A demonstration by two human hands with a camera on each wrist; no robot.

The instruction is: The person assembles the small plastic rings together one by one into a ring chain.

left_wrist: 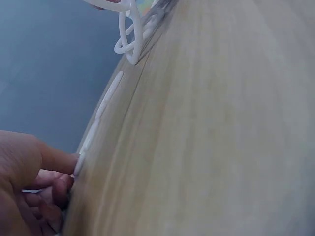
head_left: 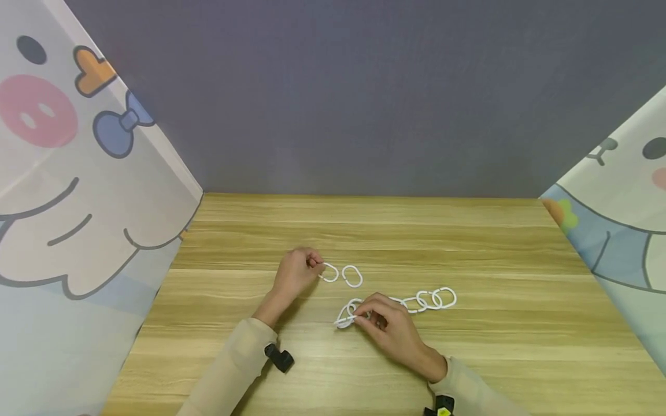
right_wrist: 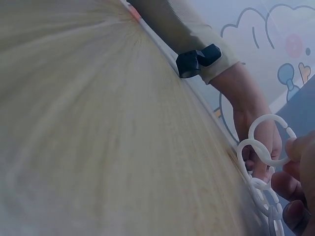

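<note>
My left hand [head_left: 296, 271] pinches the near edge of a loose white plastic chain link [head_left: 337, 273], which lies almost flat on the wooden tabletop. Just right of it lies a second loose white link [head_left: 343, 275]. Nearer to me, my right hand [head_left: 390, 326] holds the end link [right_wrist: 252, 129] of a white chain [head_left: 455, 297] between thumb and finger. That end link stands raised, hooked through the link beside it. The chain runs behind my right fingers, which hide part of it, and trails off to the right on the table.
The wood-grain table [head_left: 494, 242] meets a grey partition [head_left: 364, 104] at its back edge. Cartoon-printed panels [head_left: 130, 260] stand along the left and right sides. Black wrist cameras [head_left: 279, 357] sit on both beige sleeves.
</note>
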